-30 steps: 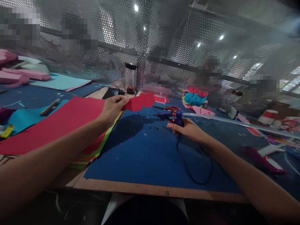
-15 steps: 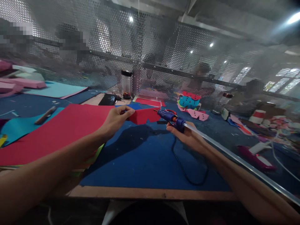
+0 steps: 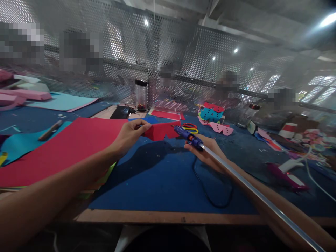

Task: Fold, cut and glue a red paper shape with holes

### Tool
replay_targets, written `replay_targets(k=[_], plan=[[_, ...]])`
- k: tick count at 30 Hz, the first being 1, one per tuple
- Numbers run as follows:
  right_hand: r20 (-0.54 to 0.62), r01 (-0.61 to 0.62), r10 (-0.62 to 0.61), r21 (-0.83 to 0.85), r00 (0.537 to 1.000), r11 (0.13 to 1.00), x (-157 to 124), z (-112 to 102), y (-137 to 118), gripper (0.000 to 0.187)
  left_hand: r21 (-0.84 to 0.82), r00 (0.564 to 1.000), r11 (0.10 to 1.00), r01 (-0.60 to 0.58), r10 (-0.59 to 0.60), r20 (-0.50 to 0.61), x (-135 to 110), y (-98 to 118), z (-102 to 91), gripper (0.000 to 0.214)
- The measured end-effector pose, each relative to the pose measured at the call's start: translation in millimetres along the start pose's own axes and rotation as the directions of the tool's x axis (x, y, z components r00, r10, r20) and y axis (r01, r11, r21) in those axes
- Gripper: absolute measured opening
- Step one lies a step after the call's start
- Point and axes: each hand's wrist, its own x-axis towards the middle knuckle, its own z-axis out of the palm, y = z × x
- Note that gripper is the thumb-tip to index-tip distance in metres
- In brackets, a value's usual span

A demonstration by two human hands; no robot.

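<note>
My left hand [image 3: 133, 133] pinches the left end of a small red paper cutout [image 3: 160, 131] with a notch in its lower edge, held above the blue tabletop [image 3: 162, 182]. Wrapped around a blue glue gun [image 3: 188, 135] is my right hand [image 3: 203, 150]; its nozzle meets the cutout near the right end. A long clear glue stick [image 3: 244, 182] juts from the back of the gun toward me, and a dark cord [image 3: 203, 190] loops below. Scissors with red and yellow handles [image 3: 191, 128] lie just behind the gun.
Large red paper sheets [image 3: 70, 147] lie at left, beside a blue sheet carrying a knife-like tool [image 3: 50, 131]. Dotted paper cutouts [image 3: 212, 113] stand at the back right, near a glass jar [image 3: 248, 115]. Another jar [image 3: 141, 94] stands before the perforated metal screen [image 3: 181, 52].
The glue gun's nozzle has shifted slightly left and down along the red cutout, and its glue stick end has swung lower. More of the scissors shows. My left hand stays nearly still.
</note>
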Motion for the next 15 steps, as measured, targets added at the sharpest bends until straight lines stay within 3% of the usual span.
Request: replay_targets(k=[15], plan=[[-0.049, 0.074, -0.078, -0.077, 0.996, 0.994, -0.2, 7.4, 15.0, 0.033, -0.022, 1.000, 1.000, 0.021, -0.021, -0.001, -3.0, 5.4, 1.2, 0.030]])
